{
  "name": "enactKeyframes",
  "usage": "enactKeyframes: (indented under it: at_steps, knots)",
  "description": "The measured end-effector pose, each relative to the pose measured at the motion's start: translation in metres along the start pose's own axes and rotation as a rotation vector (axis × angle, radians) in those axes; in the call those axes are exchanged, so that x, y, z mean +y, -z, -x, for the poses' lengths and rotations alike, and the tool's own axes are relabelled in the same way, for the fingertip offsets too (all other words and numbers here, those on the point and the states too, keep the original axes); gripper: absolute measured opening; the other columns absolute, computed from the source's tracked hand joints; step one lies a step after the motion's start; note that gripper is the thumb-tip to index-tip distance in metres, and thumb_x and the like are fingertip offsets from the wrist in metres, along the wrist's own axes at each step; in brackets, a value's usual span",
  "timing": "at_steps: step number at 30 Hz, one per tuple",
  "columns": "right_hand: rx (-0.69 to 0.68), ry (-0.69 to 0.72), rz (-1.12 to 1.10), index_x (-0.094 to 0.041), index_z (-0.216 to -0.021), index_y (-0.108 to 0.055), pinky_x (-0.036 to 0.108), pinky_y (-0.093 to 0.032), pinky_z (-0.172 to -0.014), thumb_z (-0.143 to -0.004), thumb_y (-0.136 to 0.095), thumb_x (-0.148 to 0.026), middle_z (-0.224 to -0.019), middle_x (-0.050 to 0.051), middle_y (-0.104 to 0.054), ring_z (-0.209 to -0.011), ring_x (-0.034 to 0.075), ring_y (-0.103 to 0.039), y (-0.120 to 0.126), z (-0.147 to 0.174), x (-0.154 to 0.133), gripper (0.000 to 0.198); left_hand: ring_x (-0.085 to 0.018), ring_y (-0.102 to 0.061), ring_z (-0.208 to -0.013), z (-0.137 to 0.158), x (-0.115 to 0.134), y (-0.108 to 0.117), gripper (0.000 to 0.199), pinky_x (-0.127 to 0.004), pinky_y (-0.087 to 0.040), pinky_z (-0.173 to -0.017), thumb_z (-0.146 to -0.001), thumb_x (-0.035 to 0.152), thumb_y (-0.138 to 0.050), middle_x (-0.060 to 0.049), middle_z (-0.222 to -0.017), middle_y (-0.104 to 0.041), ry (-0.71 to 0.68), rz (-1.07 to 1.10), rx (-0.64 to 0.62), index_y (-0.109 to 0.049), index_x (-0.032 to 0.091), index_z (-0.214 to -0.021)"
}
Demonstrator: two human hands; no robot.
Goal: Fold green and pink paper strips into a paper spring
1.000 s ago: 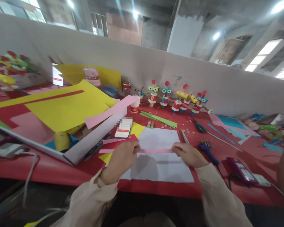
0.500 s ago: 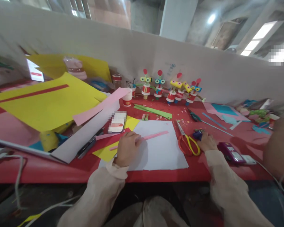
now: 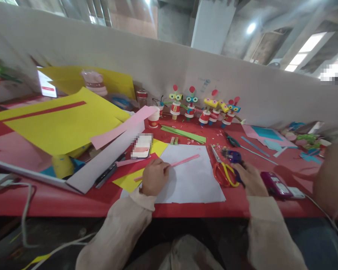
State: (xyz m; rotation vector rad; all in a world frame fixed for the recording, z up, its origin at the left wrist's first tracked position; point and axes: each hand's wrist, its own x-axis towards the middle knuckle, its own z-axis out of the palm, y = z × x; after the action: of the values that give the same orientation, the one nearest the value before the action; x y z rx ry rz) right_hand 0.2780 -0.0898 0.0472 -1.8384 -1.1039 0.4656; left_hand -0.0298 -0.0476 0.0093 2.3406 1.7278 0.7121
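My left hand (image 3: 154, 177) is closed, pinching a narrow pink paper strip (image 3: 186, 160) that sticks out on both sides of it. Under the strip lies a sheet of white paper (image 3: 194, 183). My right hand (image 3: 252, 176) is wrapped round the handle of a small dark blue glue gun (image 3: 233, 156), its nozzle pointing left. Part of the handle is hidden by my fingers. Just left of that hand, scissors (image 3: 224, 170) with one red and one yellow loop rest at the paper's right edge.
Paper-cup figures (image 3: 205, 116) stand along the wall. Green strips (image 3: 183, 133) and scraps lie before them. A phone (image 3: 142, 146), pens (image 3: 108, 173) and large yellow sheets (image 3: 53, 127) are on the left. Pliers (image 3: 231, 140) and a purple device (image 3: 275, 185) lie right, near another person's arm (image 3: 331, 176).
My right hand has picked up the glue gun and drawn it slightly toward me, with the nozzle now showing. My left hand stays on the pink strip. The view has shifted a little.
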Motion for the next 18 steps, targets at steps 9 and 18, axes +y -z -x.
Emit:
enactKeyframes:
  at_steps: [9,18]
  knots:
    - [-0.389,-0.005,-0.344,-0.019,-0.094,-0.049,0.024,-0.046,-0.047,-0.078,-0.048,-0.06,-0.086,0.005,-0.062,-0.061,0.014,-0.06,-0.085,0.078,-0.023,0.044,-0.021,-0.053,-0.084,-0.001,-0.002,-0.005,0.033,-0.031,-0.04,-0.07,-0.084,0.026,-0.04,-0.007,-0.085,-0.059,-0.059,-0.039,-0.005,-0.07,0.025,-0.097]
    - [-0.44,0.103,-0.12,-0.02,-0.081,-0.047,0.023,-0.037,-0.042,-0.084,-0.035,-0.059,-0.049,-0.005,-0.046,-0.042,0.012,-0.047,-0.091,0.081,-0.033,0.041,-0.021,-0.053,-0.084,-0.002,-0.002,-0.003,0.035,-0.031,-0.039,-0.07,-0.087,0.03,-0.037,-0.008,-0.086,-0.059,-0.052,-0.048,-0.021,-0.07,0.025,-0.097]
